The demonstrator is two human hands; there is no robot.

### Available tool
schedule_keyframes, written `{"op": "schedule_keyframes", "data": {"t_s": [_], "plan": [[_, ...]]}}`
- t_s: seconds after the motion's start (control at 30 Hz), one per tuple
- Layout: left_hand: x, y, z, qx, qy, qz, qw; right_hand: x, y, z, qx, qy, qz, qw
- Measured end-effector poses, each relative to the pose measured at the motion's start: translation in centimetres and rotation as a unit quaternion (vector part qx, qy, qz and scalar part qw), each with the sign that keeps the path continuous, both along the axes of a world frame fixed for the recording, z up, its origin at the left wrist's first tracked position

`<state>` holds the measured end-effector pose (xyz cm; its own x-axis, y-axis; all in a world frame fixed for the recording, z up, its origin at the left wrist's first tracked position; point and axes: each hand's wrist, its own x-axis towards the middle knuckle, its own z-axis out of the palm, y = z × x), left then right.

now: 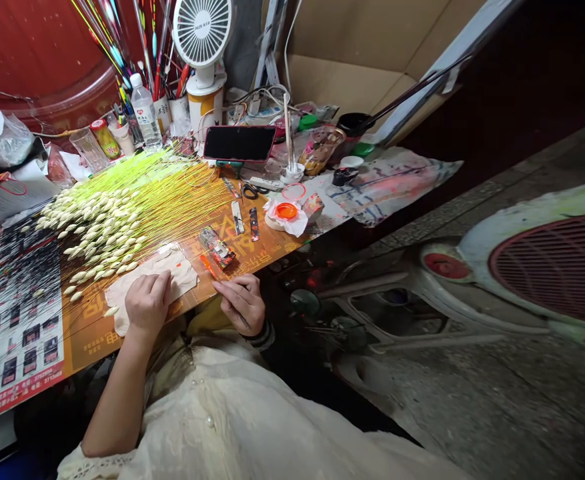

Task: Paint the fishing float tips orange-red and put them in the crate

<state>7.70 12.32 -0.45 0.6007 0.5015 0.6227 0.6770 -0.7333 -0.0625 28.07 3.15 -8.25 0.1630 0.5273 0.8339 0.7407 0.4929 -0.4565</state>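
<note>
My left hand (148, 300) rests on a pale cloth (185, 270) at the table's front edge, fingers curled closed; what they hold, if anything, is hidden. A pale float body (111, 311) lies at the cloth's left edge, beside that hand. To the right, my right hand (243, 305) is in a pinch at the table edge; anything between its fingertips is too thin to make out. Just beyond those fingertips is an orange-smeared strip (208, 266), beside a paint-stained block (217, 248). Many pale fishing floats (99, 223) with yellow-green stems lie in a heap left of the cloth.
An open pot of orange paint (286, 211) stands on white paper at the right. Behind it are scissors (253, 191), a propped phone (239, 143), a white fan (203, 33) and a water bottle (145, 112). A paint-stained plastic chair (472, 267) stands right of the table.
</note>
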Motion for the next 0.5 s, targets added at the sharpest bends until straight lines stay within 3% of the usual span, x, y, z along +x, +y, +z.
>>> {"op": "schedule_keyframes", "data": {"t_s": [0.5], "plan": [[0.01,0.02,0.1,-0.01,-0.002,0.0,1.0,-0.09,0.07,-0.43,0.006,0.017,-0.011,1.0]]}}
